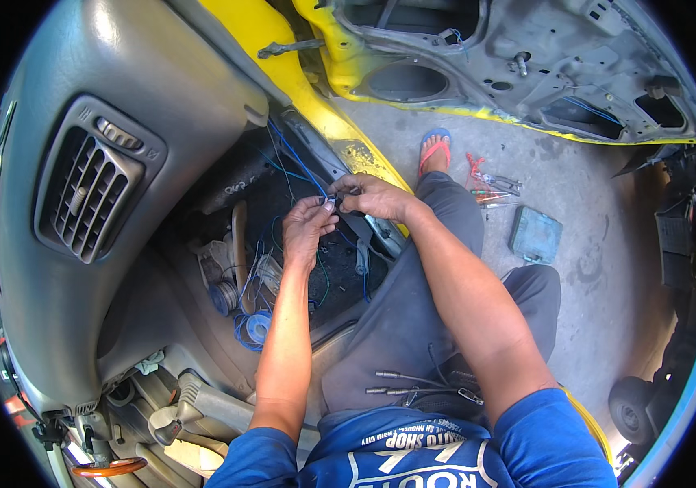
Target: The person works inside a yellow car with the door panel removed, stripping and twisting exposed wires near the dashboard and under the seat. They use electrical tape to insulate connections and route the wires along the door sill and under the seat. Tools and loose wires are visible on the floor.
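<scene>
My left hand (306,231) and my right hand (374,197) meet over the passenger footwell, fingertips almost touching. A thin blue wire (297,156) comes down from under the dashboard and ends between them. Both hands are closed in a pinch at its end. A small pale piece shows at the left fingertips, too small to name. Beneath the hands lies the dark footwell floor, with a spool of blue wire (258,328), another wire spool (224,298) and loose thin wires.
A grey dashboard with an air vent (92,195) fills the left. The yellow door sill (364,159) runs beside my leg. Beyond it stands an open door (527,61) with its trim off. Screwdrivers (494,189) and a teal case (537,234) lie on the concrete.
</scene>
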The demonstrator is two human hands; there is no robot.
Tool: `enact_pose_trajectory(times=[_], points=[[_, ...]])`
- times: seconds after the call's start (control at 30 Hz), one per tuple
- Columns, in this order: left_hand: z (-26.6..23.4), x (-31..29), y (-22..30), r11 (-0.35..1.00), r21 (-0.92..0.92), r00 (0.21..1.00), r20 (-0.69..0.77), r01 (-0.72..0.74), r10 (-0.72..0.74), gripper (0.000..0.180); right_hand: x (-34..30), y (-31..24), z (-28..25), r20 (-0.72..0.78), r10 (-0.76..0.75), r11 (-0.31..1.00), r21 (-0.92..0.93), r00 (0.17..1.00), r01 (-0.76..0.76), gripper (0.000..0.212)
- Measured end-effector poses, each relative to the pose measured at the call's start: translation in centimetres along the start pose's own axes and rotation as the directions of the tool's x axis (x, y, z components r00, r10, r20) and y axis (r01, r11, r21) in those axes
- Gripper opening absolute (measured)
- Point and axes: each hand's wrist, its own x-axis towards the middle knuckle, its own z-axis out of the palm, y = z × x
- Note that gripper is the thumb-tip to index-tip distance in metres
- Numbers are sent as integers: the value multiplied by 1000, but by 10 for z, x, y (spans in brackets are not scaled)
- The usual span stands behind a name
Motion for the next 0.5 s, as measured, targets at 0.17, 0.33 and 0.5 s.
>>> enact_pose_trajectory(times=[0.17,0.33,0.5], points=[[1,-5,1,1000,16,1000,-21,-11,11,22,-5,-7,1,29,80,996,-50,996,-78,57],[-5,-3,2,984,-159,995,65,80,-71,26,-11,-14,0,-18,112,994,6,994,-112,48],[-7,-5,0,989,-136,997,58,54,-47,28,-9,-11,0,59,130,989,65,990,-134,53]])
